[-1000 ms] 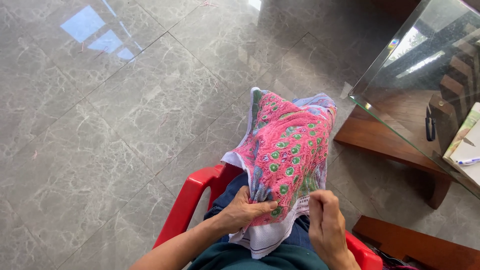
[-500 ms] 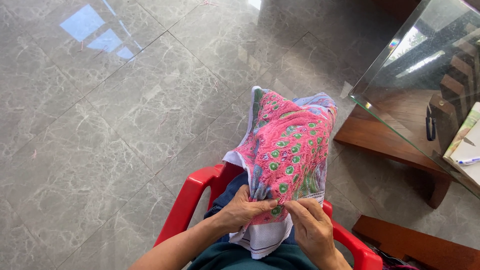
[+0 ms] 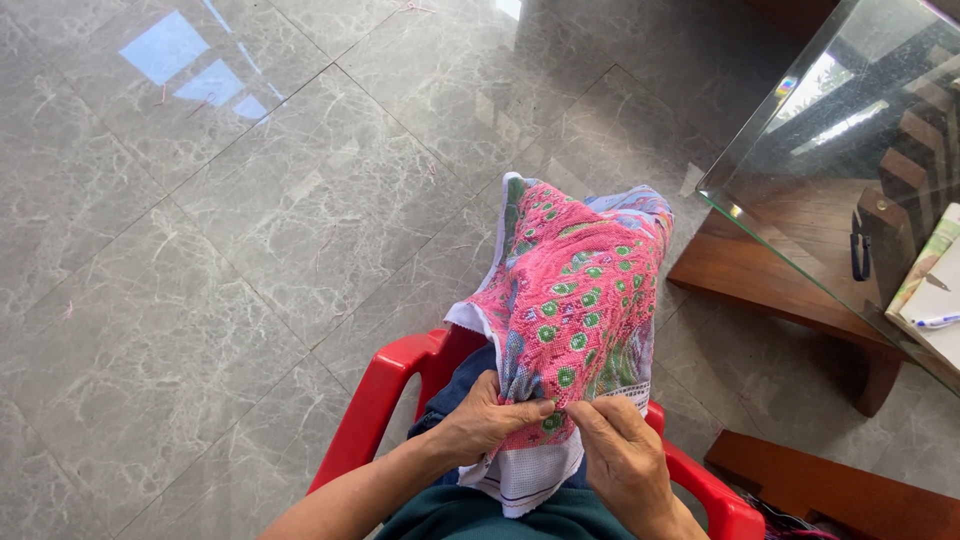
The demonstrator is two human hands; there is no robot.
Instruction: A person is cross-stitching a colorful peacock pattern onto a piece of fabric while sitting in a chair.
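A pink embroidered cloth (image 3: 575,290) with green dots and a white canvas border lies draped over my lap. My left hand (image 3: 485,420) grips a bunched fold of it near its lower edge. My right hand (image 3: 625,455) sits just to the right, fingertips pinched on the cloth where the two hands meet. Any needle or thread between the fingers is too small to see. I sit on a red plastic chair (image 3: 385,395) whose arms show on both sides.
Grey marble floor tiles (image 3: 230,250) spread to the left and ahead. A glass-topped table (image 3: 800,190) on a wooden base stands at the right, with papers and a pen (image 3: 938,321) on it. A wooden plank (image 3: 830,485) lies at the lower right.
My right hand has moved left from beside the cloth's lower right edge and now meets my left hand on the fold. The cloth has barely shifted.
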